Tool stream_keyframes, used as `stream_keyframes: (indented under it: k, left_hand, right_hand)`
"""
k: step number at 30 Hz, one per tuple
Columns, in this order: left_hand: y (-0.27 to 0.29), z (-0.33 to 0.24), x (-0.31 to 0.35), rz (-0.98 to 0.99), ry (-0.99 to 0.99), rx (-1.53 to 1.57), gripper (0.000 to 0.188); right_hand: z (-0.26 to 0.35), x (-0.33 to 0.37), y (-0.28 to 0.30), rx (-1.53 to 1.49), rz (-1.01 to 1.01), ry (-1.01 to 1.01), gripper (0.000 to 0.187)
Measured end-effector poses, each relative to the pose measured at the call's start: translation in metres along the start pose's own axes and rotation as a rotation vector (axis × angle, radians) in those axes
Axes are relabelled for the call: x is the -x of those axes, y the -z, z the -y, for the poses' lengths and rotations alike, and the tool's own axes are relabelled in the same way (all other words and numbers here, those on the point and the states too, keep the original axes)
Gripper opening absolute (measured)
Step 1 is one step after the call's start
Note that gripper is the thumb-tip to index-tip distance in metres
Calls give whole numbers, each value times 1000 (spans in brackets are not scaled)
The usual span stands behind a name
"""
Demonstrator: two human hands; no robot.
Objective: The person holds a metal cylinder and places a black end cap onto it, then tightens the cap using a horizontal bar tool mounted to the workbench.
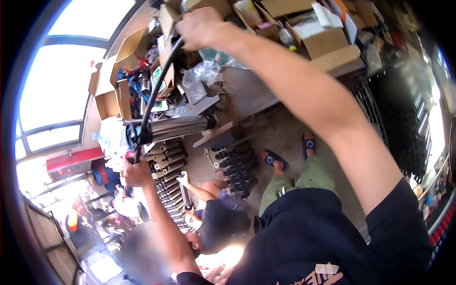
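My right hand point(202, 27) reaches across to the far left and is closed around the upper end of a long black bar point(159, 85). Lower down, my left hand point(137, 172) closes round the bar's other end, where a bit of red shows beside the fingers. Between the hands, the bar passes over the dark end of a shiny metal cylinder point(178, 129), which lies roughly level. How the bar meets the cylinder cannot be made out.
Cardboard boxes point(325, 42), plastic bags point(202, 73) and loose parts crowd the bench point(247, 90). Below, a co-worker point(223, 228) handles another metal cylinder point(185, 192) beside rows of rods point(168, 164) and dark parts point(235, 168). Dark racked pieces point(399, 118) stand at right.
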State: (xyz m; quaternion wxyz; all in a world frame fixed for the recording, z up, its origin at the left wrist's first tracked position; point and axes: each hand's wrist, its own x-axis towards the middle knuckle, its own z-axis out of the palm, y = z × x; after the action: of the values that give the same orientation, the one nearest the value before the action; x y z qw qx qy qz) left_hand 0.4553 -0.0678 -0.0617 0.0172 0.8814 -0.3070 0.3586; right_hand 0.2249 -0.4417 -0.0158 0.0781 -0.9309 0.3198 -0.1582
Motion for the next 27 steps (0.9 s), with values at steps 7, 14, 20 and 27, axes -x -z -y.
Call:
stream_keyframes:
  k: [7, 14, 20, 27]
  left_hand:
    - [-51, 28, -56, -117, -485, 415, 46]
    - [-64, -20, -61, -523, -398, 460, 25]
    - [-99, -9, -90, -441, -236, 708, 30]
    - [-106, -98, -143, -412, -542, 1166, 30]
  right_hand:
    - [30, 186, 32, -28, -20, -16, 14]
    - [5, 82, 42, -517, 1133, 324, 47]
    - [62, 176, 16, -1105, 1048, -105, 54]
    - [278, 304, -92, -1513, 372, -250, 40]
